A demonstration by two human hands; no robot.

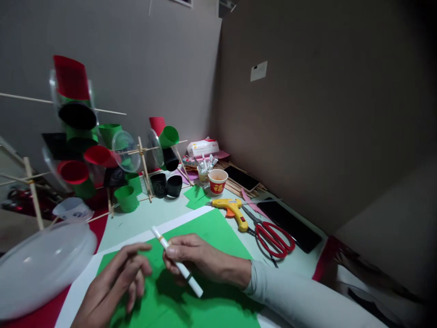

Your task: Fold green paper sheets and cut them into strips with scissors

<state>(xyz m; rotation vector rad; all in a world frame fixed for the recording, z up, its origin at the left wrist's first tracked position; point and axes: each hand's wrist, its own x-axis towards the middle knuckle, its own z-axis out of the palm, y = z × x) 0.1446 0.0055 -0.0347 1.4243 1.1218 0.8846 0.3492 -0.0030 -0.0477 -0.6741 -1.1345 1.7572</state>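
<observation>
My right hand [196, 257] is closed round a white marker pen [177, 262], which slants from upper left to lower right above a green paper sheet [211, 232]. My left hand [116, 284] hovers beside it over the same sheet, fingers loosely apart and holding nothing. Its fingertips point toward the pen's cap end. A white sheet [170, 223] lies under the green one.
A yellow glue gun [234, 209] and red-handled scissors [273, 239] lie right of the sheet, next to a black phone [290, 223]. Behind stand stick frames with red, green and black paper cups [126, 198], a red-and-white cup [217, 181] and a clear plastic lid [44, 266] at left.
</observation>
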